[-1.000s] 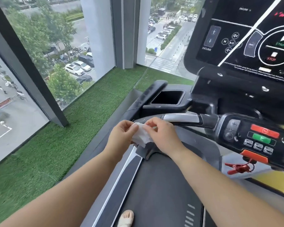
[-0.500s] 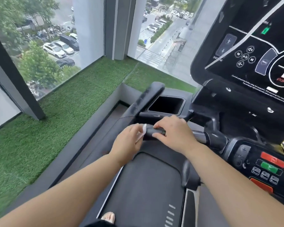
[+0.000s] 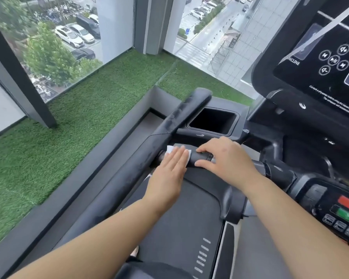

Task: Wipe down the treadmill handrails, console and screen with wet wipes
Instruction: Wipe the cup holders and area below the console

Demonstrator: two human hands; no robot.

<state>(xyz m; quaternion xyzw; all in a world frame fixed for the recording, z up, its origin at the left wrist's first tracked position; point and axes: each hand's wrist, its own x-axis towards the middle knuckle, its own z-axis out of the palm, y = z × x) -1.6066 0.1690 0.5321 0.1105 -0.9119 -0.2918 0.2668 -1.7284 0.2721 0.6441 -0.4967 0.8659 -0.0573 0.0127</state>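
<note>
A white wet wipe (image 3: 169,149) lies over the black front handlebar (image 3: 199,158) of the treadmill, where it meets the long left handrail (image 3: 169,125). My left hand (image 3: 169,172) presses flat on the wipe with straight fingers. My right hand (image 3: 226,158) grips the handlebar just to the right, fingers over the top and thumb underneath. The console screen (image 3: 326,63) with its INCLINE and media icons rises at the upper right. A lower control panel (image 3: 343,214) with red and green buttons sits at the right edge.
A black cup holder (image 3: 213,121) opens behind the handlebar. The treadmill belt (image 3: 179,228) runs below my arms. Green artificial turf (image 3: 79,121) covers the floor to the left, bounded by floor-to-ceiling windows (image 3: 54,43) and a dark pillar (image 3: 14,77).
Both hands pinched the wipe in front of the handlebar a second ago. Now my left hand lies flat on the wipe over the bar and my right hand grips the bar. The view shifted left.
</note>
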